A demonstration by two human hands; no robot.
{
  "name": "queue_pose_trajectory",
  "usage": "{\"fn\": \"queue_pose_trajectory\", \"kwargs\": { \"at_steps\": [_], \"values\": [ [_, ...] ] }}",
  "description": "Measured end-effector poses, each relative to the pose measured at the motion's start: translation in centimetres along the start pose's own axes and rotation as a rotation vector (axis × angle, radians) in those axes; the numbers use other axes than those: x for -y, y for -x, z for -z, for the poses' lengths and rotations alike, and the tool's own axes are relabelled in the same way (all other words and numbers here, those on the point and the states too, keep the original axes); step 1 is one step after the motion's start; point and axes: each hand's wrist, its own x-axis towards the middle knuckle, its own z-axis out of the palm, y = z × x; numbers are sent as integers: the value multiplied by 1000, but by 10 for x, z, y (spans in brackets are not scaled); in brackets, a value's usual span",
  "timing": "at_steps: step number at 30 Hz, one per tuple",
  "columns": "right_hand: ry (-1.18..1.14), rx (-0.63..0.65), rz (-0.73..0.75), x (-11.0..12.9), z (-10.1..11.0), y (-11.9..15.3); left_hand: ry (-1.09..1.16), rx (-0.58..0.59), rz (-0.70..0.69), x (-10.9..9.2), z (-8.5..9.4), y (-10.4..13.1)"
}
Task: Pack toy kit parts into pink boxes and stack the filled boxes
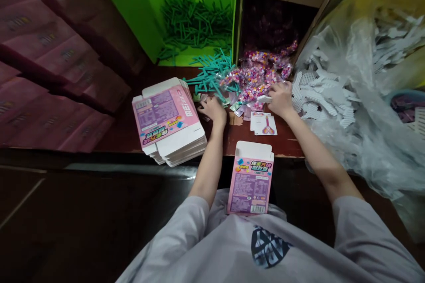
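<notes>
Pink box (pixel 251 185) is propped before the worktop edge (pixel 289 147), white piece (pixel 263 99) pinched by right hand (pixel 280 97), left hand (pixel 214 109) unclear in grip.

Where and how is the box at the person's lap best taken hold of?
Probably grip the box by its straight long edges, midway, the right hand coming from the person's right and closing across its width. The flap sticking up at its far end might bend, and the left forearm appears nearer the box's left edge, leaving more room opposite.
</notes>
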Motion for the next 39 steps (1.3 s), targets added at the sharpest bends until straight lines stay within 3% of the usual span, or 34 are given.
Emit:
{"fn": "queue_pose_trajectory", "kwargs": {
  "at_steps": [2, 5, 9, 12, 16, 24, 29, 33, 34, 36, 39],
  "values": [
    [-60, 60, 117, 10, -21, -18, -61, 19, -40, -3, 4, 3],
    [-9, 95, 108, 18, -44, -40, -204, 72, -33, -8, 6, 9],
    [124, 87, 102, 14, -46, -47, -361, 96, 22, -11, 2, 14],
    [125, -35, 81, 5, -33, -39, -405, 188, 0, -9, -1, 16],
    [99, -277, 13, 2, -7, -21, -398, 271, -183, -6, -1, 17],
    [90, -572, -71, 24, 54, 18, -331, 256, -233, -12, 0, 18],
    [-30, -788, -91, 26, 94, 58, -49, 245, -321, -12, 14, 32],
    [-324, -905, -161, 34, 109, 92, 624, 184, -390, -19, 41, 81],
    [-390, -911, -184, 36, 108, 99, 777, 218, -368, -20, 47, 97],
    [-512, -891, -210, 40, 102, 111, 959, 393, -282, -19, 56, 126],
    [-680, -798, -236, 43, 84, 123, 970, 598, -186, -8, 60, 150]
  ]
}}
